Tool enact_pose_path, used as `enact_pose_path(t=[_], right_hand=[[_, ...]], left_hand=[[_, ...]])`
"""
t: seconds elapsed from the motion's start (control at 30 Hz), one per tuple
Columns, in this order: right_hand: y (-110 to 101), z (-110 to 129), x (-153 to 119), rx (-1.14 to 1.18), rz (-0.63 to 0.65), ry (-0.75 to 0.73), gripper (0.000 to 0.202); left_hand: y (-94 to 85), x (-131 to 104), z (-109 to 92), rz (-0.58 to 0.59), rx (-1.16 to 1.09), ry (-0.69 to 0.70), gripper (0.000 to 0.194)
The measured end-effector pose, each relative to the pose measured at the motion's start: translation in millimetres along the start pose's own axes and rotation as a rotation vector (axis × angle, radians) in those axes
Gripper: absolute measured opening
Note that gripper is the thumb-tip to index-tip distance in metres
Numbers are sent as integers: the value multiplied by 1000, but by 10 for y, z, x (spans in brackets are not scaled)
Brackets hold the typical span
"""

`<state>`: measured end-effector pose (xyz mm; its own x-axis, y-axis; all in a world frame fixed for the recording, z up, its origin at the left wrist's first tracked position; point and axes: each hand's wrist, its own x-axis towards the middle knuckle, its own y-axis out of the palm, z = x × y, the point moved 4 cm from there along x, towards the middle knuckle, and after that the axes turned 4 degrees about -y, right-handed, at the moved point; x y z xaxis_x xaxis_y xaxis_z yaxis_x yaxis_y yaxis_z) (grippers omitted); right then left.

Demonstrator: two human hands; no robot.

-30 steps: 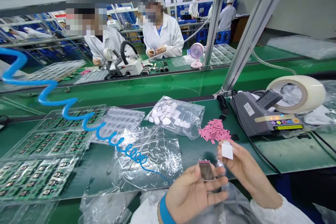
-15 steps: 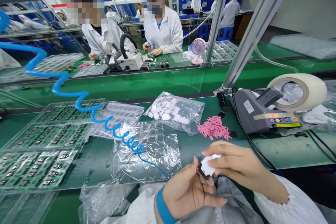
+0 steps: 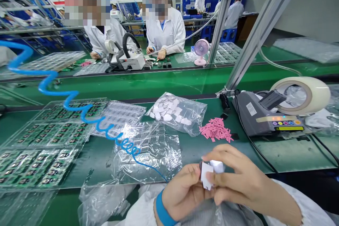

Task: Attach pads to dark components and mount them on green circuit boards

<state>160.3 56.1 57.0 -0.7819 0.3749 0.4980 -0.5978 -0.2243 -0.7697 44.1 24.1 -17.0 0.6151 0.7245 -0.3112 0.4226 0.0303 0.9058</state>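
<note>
1. Left hand [image 3: 182, 197]: palm up, thumb and curled fingers grasping a small dark-edged piece [image 3: 200, 166] by its side; smooth blue band [image 3: 162, 209] at wrist.
2. Right hand [image 3: 241, 180]: fingers bent, a fingertip pressed on a white card [image 3: 206, 174]. Card flat, matte, roughly rectangular with notched lower edge; lies over the dark-edged piece, between both hands, above the near edge of the green counter [image 3: 189, 148].
3. Pale glossy scrap [image 3: 217, 166] behind right fingers; exact form unclear.
4. Beyond the hands: loose heap of thin pink strips [image 3: 215, 129]; beside it, a clear, wrinkled bag [image 3: 198, 111] with flat white pieces [image 3: 166, 108] inside.
5. Left: shiny crinkled plastic sheet [image 3: 171, 153], coiled blue cord [image 3: 127, 145] across it.
6. Right: grey tape machine [image 3: 255, 116], broad translucent roll [image 3: 319, 95] on top.
</note>
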Motion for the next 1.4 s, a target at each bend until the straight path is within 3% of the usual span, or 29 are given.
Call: enact_pose_path(t=[0.2, 0.53, 0.77, 0.9, 1.27, 1.33, 1.4], right_hand=[[65, 140, -15, -42, -264, 104, 9], [169, 30, -159, 24, -203, 105, 33], [198, -59, -215, 158, -426, 301, 9], [179, -62, -173, 229, -414, 301, 11], [184, 88, -132, 39, -322, 129, 19], [154, 36, -169, 42, -351, 168, 18], [145, -75, -228, 125, -370, 258, 31]], left_hand=[[80, -21, -42, -81, 105, 71, 36], [35, 66, -22, -126, 153, 113, 20], [180, 89, -111, -81, 266, 154, 28], [167, 96, -100, -88, 222, 142, 27], [131, 66, -106, -62, 65, 132, 23], [140, 88, -103, -23, 66, 101, 26], [141, 123, -59, 21, 76, 14, 29]])
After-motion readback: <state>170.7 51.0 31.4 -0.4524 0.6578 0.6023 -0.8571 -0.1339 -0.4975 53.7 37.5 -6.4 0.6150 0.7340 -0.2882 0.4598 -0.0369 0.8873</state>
